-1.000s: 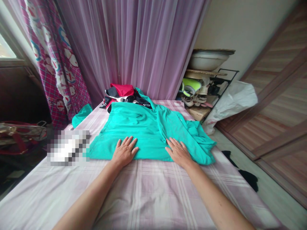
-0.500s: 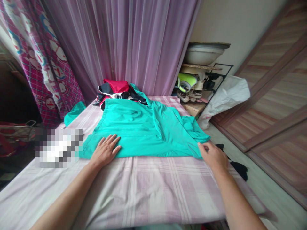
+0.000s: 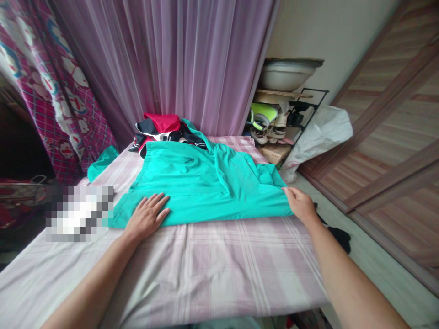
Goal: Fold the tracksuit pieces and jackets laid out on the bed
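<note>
A turquoise garment (image 3: pixel 192 183) lies spread over the checked cloth of the table, its near edge running roughly straight from left to right. Flat on its left part rests my left hand (image 3: pixel 147 214), fingers stretched out and slightly apart. At the garment's right end my right hand (image 3: pixel 300 203) pinches the edge of the fabric between thumb and fingers. A fold runs across the right part, and a bunched piece of the same cloth shows behind it.
Behind the garment lie red, black and white clothes (image 3: pixel 157 128). The checked tablecloth (image 3: pixel 212 269) spreads in front. A blurred-out patch is at the left. Beyond the right side stand a shoe rack (image 3: pixel 310 104), a white bag (image 3: pixel 322 135) and wooden doors (image 3: pixel 394 146).
My right hand has moved slightly away from me with the fabric, and the garment's right end is straighter. The left hand stays on the cloth. The view has shifted slightly.
</note>
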A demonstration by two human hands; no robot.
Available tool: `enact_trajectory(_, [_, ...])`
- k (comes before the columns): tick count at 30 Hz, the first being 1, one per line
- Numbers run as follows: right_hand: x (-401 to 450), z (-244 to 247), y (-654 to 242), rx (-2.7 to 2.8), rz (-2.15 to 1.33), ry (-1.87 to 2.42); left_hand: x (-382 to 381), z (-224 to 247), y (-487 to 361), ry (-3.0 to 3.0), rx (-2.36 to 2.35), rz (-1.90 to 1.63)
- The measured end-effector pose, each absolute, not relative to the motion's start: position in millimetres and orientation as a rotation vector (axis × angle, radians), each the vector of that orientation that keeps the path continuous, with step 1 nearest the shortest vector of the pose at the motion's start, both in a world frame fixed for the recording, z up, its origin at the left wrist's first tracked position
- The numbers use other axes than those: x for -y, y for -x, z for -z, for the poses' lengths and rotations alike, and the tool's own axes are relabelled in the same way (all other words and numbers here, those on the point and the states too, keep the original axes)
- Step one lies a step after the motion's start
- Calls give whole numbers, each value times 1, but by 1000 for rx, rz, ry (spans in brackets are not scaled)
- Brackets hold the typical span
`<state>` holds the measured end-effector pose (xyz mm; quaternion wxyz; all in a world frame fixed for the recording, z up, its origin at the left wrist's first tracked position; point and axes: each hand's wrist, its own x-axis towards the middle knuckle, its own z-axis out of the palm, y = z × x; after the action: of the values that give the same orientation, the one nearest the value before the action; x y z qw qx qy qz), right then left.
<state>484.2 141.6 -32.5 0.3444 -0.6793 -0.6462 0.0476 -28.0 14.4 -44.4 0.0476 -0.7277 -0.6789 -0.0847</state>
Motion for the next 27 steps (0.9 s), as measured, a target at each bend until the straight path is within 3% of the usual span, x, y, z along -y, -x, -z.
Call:
enact_trajectory(10, [-130, 40, -483, 1825, 208, 1941, -15, 45, 28, 2220, 2047, 274])
enact_trajectory(15, [-105, 14, -455, 1815, 371, 1684, -15, 45, 27, 2216, 2054, 239])
enact_trajectory(20, [-99, 22, -420, 2270, 158, 1456, -15, 48, 27, 2202, 2036, 270])
enact_trajectory(27, [-129, 31, -427, 2176, -78, 1789, -15, 49, 27, 2203, 2037, 290])
